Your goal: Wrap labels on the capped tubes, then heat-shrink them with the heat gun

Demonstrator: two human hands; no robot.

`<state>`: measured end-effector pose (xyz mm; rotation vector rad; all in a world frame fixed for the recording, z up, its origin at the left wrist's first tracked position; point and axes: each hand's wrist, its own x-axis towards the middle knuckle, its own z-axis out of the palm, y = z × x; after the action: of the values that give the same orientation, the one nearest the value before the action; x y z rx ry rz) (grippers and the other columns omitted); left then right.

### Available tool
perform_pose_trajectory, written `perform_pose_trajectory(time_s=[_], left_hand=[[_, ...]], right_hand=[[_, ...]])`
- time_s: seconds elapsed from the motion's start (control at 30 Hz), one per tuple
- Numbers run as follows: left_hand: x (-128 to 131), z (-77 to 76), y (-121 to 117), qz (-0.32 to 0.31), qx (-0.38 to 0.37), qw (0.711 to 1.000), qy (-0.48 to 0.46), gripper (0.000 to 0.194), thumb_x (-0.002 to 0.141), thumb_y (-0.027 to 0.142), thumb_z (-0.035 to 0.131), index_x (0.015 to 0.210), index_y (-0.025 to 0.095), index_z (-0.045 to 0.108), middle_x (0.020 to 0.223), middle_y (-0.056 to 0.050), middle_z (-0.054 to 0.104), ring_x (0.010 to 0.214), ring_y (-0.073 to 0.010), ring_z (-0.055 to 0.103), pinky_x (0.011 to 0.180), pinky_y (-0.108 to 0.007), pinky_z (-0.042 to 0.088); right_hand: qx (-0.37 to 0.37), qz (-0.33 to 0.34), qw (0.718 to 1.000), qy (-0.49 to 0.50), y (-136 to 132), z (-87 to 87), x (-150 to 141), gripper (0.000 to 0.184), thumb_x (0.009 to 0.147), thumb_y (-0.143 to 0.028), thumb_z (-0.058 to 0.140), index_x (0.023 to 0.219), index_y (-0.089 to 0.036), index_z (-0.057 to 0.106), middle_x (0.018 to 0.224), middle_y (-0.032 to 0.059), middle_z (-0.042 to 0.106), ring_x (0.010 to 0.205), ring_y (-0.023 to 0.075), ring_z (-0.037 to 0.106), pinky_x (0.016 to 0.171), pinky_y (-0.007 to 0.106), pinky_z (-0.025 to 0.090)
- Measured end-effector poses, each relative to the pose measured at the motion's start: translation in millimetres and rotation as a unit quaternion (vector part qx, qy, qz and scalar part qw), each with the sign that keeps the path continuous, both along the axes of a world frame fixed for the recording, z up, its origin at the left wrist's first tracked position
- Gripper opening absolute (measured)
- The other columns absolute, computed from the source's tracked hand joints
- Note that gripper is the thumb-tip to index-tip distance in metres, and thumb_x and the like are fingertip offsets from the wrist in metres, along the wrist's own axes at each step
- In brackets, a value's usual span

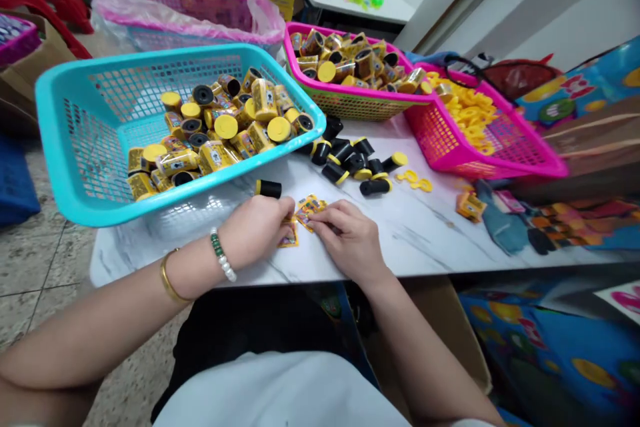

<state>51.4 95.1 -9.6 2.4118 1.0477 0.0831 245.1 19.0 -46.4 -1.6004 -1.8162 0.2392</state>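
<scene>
White shirt point(280, 393); printed labels point(310, 210) on marble-look table point(425, 233); terrazzo floor point(45, 260) left.

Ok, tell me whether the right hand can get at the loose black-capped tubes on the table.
Probably yes. The right hand lies just below the black-capped tubes, and no basket stands between them on the marble-look table. Its fingers are at the printed yellow cards, so it would have to lift off those first.
</scene>
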Motion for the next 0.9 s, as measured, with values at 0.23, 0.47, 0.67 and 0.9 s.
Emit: perform_pose_trajectory(time_s=[0.23, 0.47, 0.67, 0.9], left_hand=[[0.9, -5.9, 5.3, -0.012, 0.001, 0.998, -0.063, 0.010, 0.087, 0.022, 0.067, 0.086, 0.017, 0.076, 0.081, -0.006, 0.074, 0.075, -0.0177, 0.066, 0.069, -0.027, 0.045], [-0.2, -5.1, 6.1, -0.004, 0.016, 0.988, -0.153, 0.011, 0.085, 0.022, 0.071, 0.081, 0.017, 0.079, 0.074, -0.005, 0.074, 0.067, -0.0133, 0.065, 0.063, -0.023, 0.043], [0.9, 2.7, 4.8, -0.001, -0.027, 0.993, -0.117, 0.015, 0.085, 0.020, 0.066, 0.079, 0.017, 0.079, 0.071, -0.004, 0.075, 0.064, -0.0131, 0.064, 0.060, -0.023, 0.040], [-3.3, 15.0, 5.6, 0.084, 0.000, 0.982, -0.170, 0.018, 0.085, 0.022, 0.061, 0.077, 0.014, 0.075, 0.064, -0.002, 0.071, 0.053, -0.0100, 0.054, 0.056, -0.023, 0.036]], right_hand=[[0.031, -0.003, 0.999, 0.038, 2.2, -1.3, -3.0, 0.011, 0.087, -0.019, 0.065, 0.083, -0.021, 0.075, 0.081, 0.0040, 0.068, 0.075, 0.0163, 0.065, 0.068, 0.030, 0.053], [0.040, -0.049, 0.989, 0.137, -12.4, 10.9, -13.0, 0.012, 0.089, -0.025, 0.065, 0.087, -0.020, 0.076, 0.077, 0.0033, 0.069, 0.063, 0.0130, 0.060, 0.057, 0.026, 0.048], [-0.097, 0.008, 0.987, 0.132, -7.5, 13.2, -27.0, 0.012, 0.083, -0.022, 0.068, 0.073, -0.018, 0.069, 0.067, -0.0005, 0.066, 0.055, 0.0107, 0.056, 0.054, 0.023, 0.045], [-0.028, 0.028, 0.999, 0.027, -11.4, 8.4, -24.2, 0.019, 0.090, -0.015, 0.055, 0.093, -0.018, 0.073, 0.079, 0.0054, 0.071, 0.072, 0.0177, 0.066, 0.067, 0.029, 0.053]])
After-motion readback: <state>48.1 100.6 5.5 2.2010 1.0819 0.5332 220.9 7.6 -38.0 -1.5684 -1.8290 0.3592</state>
